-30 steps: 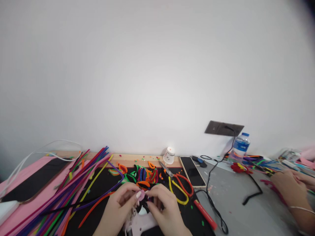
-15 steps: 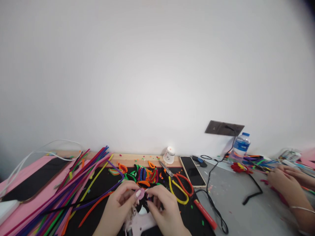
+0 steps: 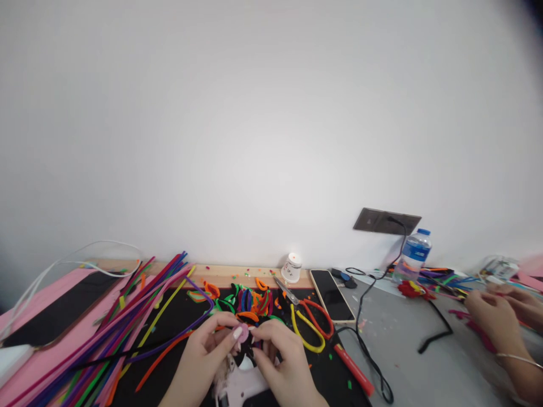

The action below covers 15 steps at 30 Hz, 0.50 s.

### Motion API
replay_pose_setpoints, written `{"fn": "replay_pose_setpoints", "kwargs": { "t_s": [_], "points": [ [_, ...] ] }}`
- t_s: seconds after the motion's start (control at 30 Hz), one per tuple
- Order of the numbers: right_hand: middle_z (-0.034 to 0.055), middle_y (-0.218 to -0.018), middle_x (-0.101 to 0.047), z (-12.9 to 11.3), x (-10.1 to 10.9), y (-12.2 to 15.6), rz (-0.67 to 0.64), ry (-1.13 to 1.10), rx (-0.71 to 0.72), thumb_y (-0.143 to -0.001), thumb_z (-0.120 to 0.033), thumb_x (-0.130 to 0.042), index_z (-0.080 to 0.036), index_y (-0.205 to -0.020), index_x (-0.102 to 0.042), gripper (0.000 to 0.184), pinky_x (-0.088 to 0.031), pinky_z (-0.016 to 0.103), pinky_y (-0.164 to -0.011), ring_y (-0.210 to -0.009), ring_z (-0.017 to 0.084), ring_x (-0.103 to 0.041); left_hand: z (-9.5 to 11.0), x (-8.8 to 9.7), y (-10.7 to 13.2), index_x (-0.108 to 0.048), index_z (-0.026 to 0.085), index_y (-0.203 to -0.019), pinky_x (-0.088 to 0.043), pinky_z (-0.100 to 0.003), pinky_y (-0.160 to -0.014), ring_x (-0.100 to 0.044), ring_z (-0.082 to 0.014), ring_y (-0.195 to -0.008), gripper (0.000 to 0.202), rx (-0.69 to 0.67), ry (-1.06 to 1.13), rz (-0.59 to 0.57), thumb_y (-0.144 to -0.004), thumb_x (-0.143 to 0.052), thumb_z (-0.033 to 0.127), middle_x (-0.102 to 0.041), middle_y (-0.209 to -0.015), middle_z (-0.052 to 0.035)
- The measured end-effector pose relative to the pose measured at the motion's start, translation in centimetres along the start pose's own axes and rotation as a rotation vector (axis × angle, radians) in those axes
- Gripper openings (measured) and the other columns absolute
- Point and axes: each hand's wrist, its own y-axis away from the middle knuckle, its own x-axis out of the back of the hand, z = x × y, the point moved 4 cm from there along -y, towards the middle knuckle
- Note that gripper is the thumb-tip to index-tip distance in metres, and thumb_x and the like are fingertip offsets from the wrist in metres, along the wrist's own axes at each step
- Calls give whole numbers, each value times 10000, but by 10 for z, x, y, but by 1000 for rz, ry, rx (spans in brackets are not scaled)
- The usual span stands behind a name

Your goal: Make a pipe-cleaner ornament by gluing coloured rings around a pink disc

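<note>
My left hand (image 3: 208, 349) is closed in a pinch on a small pinkish-purple pipe-cleaner coil (image 3: 242, 333). Right beside it my right hand (image 3: 280, 353) is also pinched, and a dark bit shows between its fingertips, too small to name. Below both hands lies a pale pink and white tool (image 3: 242, 384), which looks like a glue gun, partly covered by them. Just beyond the fingers is a heap of bent pipe-cleaner pieces (image 3: 250, 302) in green, orange and purple. Scissors (image 3: 307, 316) with yellow and red handles lie to the right of my right hand.
Long pipe cleaners (image 3: 127, 339) spread across the left side, over pink paper (image 3: 55, 294). A paper cup (image 3: 292, 267), a phone (image 3: 333, 295), a black cord (image 3: 360, 328) and a water bottle (image 3: 412, 255) stand or lie rightward. Another person's hands (image 3: 494, 314) work at far right.
My hands stay almost in place, with the pinkish-purple coil turned very slightly between the fingers. At far right the other person's hands have shifted a little.
</note>
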Motion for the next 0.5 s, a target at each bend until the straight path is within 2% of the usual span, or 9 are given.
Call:
{"fn": "replay_pose_setpoints", "kwargs": {
  "t_s": [0.17,0.37,0.5],
  "points": [
    [44,-797,-604,0,0,-2,5,-46,-2,-747,-50,-576,-172,-914,-665,225,-393,209,-477,-532,112,-483,-5,1,0,-671,177,-725,-491,-234,-544,-603,-129,-568,182,25,21,3,-686,-770,324,-660,-721,1],
    [40,-817,-609,1,0,-2,13,-47,-22,-734,-39,-569,-181,-957,-667,282,-395,215,-490,-533,111,-480,-6,-5,2,-641,181,-769,-468,-221,-530,-576,-123,-530,230,50,76,-9,-696,-766,360,-644,-597,24],
    [48,-846,-613,3,-3,0,-3,-49,-45,-741,-51,-567,-185,-980,-665,292,-397,215,-497,-560,119,-496,-6,-7,3,-633,182,-801,-479,-236,-555,-596,-139,-565,274,70,74,-30,-672,-782,373,-659,-647,9]
  ]
}}
